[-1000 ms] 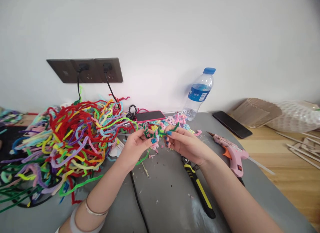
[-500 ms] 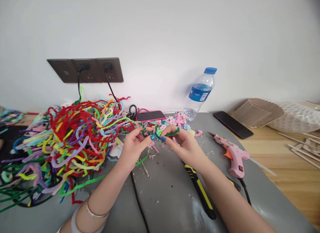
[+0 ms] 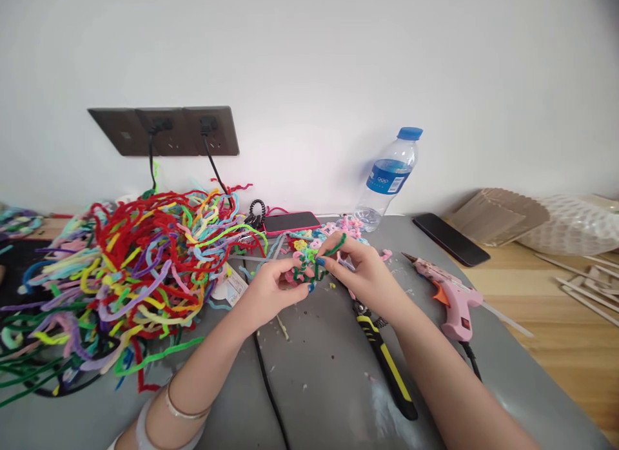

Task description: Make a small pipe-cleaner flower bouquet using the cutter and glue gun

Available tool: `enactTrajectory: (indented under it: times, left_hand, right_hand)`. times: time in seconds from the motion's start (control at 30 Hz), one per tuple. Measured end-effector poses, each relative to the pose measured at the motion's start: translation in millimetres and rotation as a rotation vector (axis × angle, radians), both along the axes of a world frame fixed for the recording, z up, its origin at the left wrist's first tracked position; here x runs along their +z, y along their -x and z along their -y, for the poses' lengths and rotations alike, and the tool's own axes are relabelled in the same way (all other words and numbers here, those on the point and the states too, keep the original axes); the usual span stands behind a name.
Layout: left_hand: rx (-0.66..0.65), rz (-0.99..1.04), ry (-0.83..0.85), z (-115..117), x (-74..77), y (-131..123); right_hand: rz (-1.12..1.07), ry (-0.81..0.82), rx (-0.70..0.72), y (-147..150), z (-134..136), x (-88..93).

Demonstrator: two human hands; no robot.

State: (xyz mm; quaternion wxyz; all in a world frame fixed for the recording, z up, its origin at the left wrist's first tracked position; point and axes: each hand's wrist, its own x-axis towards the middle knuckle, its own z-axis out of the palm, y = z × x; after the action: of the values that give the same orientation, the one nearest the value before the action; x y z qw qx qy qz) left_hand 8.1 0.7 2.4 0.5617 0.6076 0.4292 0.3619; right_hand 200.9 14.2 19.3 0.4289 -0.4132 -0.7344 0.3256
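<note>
A dark green pipe cleaner (image 3: 319, 273), bent into small loops, is held between my two hands above the grey table. My left hand (image 3: 271, 289) pinches its looped part between thumb and fingers. With thumb and forefinger, my right hand (image 3: 355, 263) grips the same pipe cleaner, and one green end sticks up past the fingers. Just behind the hands lie small pink, yellow and blue fuzzy pieces (image 3: 345, 225), partly hidden by them. Yellow-and-black handled pliers (image 3: 387, 366) lie below my right forearm.
A big tangled heap of coloured pipe cleaners (image 3: 145, 263) covers the left. At the back lean a water bottle (image 3: 389, 176) and a red-edged phone (image 3: 291, 222). A black phone (image 3: 451, 240) and pink glue gun (image 3: 449, 295) lie right. A black cable (image 3: 265, 379) crosses the front.
My left hand has moved down and turned, and my right hand has risen slightly. The green pipe cleaner has shifted lower between them. More of the pliers now shows.
</note>
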Motion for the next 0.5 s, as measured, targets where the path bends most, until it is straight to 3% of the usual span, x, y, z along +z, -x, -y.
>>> enactTrajectory:
  times: [0.27,0.5]
  left_hand:
    - [0.060,0.122,0.129,-1.0,-0.6,0.5]
    - [0.207,0.505,0.242,-4.4,-0.7,-1.6]
  right_hand:
    - [-0.273,0.355,0.068,4.3,-2.8,-4.7]
    - [-0.685,0.620,-0.021,8.9,-4.1,-7.3]
